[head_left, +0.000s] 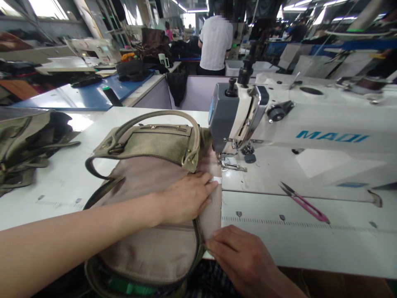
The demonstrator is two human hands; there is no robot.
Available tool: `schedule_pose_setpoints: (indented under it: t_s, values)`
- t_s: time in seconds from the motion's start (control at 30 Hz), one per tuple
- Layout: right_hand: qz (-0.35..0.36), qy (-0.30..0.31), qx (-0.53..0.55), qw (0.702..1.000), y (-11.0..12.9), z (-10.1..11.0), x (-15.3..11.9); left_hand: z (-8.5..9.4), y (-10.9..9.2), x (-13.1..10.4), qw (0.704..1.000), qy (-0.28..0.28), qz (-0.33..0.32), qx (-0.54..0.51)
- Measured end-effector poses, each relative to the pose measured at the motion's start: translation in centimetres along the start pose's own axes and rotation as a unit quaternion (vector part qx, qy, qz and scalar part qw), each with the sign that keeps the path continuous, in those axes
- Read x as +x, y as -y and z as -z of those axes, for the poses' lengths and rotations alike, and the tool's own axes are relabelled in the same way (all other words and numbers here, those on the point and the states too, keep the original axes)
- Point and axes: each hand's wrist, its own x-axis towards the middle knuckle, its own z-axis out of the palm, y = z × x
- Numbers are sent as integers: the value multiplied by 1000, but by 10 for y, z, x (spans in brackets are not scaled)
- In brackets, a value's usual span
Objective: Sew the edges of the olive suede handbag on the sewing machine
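Note:
An olive bag [155, 142] with a curved handle lies on the sewing table, its pinkish-beige lining [149, 178] turned outward. My left hand [189, 196] rests flat on the lining, fingers spread toward a small white label [216, 180]. Nearer the table's front edge, my right hand [242, 252] pinches the edge of the lining between thumb and fingers. The lining's far end runs to the presser foot [231, 164] of the white sewing machine [325, 128].
Pink-handled thread snips [307, 205] lie on the table right of the hands. More olive bags [27, 145] are piled at the left. A blue table [93, 91] and a person in a white shirt [216, 43] are beyond.

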Motion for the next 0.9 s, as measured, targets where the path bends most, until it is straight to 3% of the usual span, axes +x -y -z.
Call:
schedule_pose_setpoints:
  t_s: [0.2,0.47,0.6,0.7,0.8,0.9]
  values:
    - [8,-5,31,999,-18,6,9,1,13,8,998,48,27,-27]
    - [41,-36,19,998,-55,14,26,-3,38,32,999,9,20,-26]
    - [54,-55,2,997,-68,12,33,5,49,41,999,-11,6,-51]
    - [45,-85,-32,995,-69,11,35,15,42,25,997,-6,-24,-78]
    - [58,-107,-89,989,-63,14,34,16,21,-12,993,0,-71,-90]
    - [73,-113,-129,982,-55,17,33,11,7,-47,995,2,-49,-88]
